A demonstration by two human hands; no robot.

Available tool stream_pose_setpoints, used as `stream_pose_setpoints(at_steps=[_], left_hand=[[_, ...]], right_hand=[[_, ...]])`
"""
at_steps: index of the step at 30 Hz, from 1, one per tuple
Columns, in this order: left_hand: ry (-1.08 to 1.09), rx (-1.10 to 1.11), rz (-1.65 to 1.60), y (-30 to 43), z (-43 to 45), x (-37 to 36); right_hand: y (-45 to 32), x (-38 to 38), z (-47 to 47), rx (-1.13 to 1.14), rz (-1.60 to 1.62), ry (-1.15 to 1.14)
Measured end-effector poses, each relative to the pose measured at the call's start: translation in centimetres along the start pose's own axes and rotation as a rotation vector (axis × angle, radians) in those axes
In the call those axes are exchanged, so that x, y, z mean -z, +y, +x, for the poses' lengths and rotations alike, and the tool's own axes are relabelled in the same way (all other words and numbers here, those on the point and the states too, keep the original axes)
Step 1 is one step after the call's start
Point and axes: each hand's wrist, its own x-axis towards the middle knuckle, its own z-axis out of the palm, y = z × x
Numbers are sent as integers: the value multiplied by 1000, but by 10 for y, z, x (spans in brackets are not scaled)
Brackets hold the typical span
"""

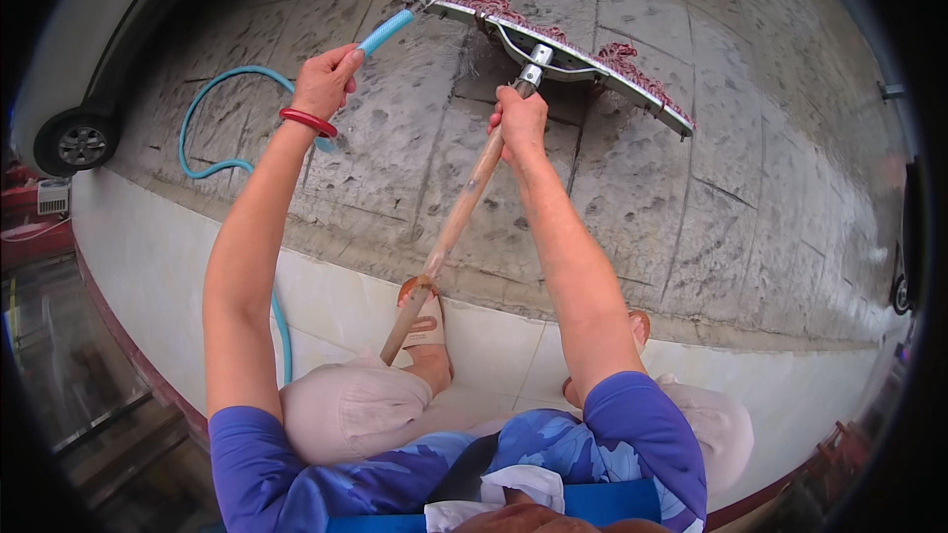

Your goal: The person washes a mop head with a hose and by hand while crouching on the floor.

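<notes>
My left hand point(324, 81), a red bangle at its wrist, is closed around a blue hose point(386, 32) near its end. Water comes out of the hose onto the left end of a wide flat mop head point(563, 44) with red and white yarn and a metal frame. The mop head is raised and tilted, yarn side away from me. My right hand point(521, 122) grips the wooden mop handle point(463, 211) just below its metal socket. The handle's lower end passes over my sandal point(426, 326) toward my left thigh.
Wet stone paving point(644, 185) lies beyond a pale tiled ledge point(492, 348) under my feet. The hose loops on the paving at the left and runs back past my left arm. A parked car's wheel point(80, 144) stands at the far left; another vehicle's wheel point(900, 294) shows at the right rim.
</notes>
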Motion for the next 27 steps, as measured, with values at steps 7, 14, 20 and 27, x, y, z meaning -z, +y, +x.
stream_pose_setpoints(at_steps=[7, 14, 20, 27], left_hand=[[-286, -11, 392, -18, -23, -20], [-329, -46, 526, -52, -40, -22], [-283, -57, 445, -51, -35, -26], [-337, 101, 417, -56, -45, -19]], right_hand=[[168, 41, -20, -408, 61, 187], [180, 19, -51, -488, 184, 185], [213, 29, -69, -465, 149, 147], [247, 21, -80, -503, 40, 85]])
